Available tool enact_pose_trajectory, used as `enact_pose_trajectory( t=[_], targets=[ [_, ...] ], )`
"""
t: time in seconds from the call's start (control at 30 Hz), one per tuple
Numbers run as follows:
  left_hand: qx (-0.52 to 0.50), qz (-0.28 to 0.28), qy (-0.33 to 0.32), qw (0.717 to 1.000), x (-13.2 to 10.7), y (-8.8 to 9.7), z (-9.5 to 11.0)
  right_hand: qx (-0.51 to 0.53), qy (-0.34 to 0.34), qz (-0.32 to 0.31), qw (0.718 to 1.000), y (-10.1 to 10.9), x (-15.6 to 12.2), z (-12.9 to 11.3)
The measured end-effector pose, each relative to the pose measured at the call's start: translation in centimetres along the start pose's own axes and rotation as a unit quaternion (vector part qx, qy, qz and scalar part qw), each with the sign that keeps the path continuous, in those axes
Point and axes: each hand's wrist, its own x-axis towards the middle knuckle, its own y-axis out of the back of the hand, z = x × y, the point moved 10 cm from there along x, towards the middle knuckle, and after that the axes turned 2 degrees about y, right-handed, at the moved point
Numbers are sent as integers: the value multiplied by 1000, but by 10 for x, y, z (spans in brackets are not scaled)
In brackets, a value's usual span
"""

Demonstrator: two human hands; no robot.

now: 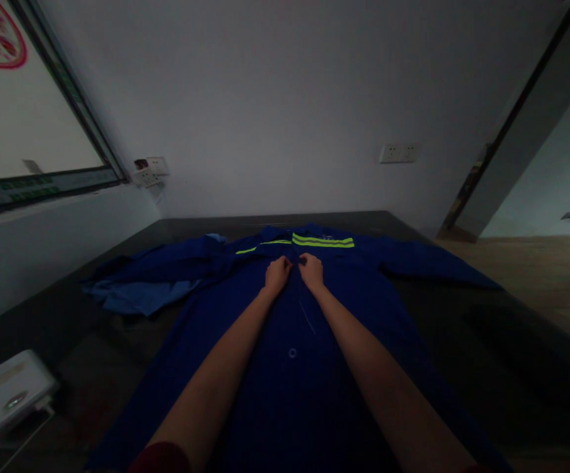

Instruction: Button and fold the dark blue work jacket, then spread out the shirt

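A dark blue work jacket with yellow-green reflective stripes lies spread flat on a dark table, collar away from me. My left hand and my right hand are side by side at the jacket's front placket just below the stripes. Each hand is closed in a pinch on the fabric edge there. A round button shows lower on the front, between my forearms.
A lighter blue garment lies bunched under the jacket's left sleeve. A white box-like device sits at the table's near left. Wall sockets are on the far wall, a board on the left, wooden floor to the right.
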Motion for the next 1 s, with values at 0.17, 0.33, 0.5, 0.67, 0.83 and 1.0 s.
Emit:
enact_pose_trajectory(
  t=[0.17, 0.33, 0.5, 0.67, 0.83, 1.0],
  targets=[
    [-24, 21, 21, 999, 0, 3, -4, -13, 47, -23, 999, -2, -2, -16],
    [-43, 27, 28, 998, -2, 2, -9, -30, 64, -55, 996, -11, -7, -19],
    [-54, 14, 4, 998, -4, 0, -4, -33, 63, -59, 996, -13, -7, -16],
    [-31, 22, 1, 999, -8, 5, 2, -23, 59, -43, 997, -8, -6, -16],
    [8, 35, 4, 999, -13, 15, 11, -14, 44, -24, 999, -2, -4, -14],
    [27, 26, -15, 999, -16, 17, 21, -5, 46, -30, 998, -2, -4, -13]
  ],
)
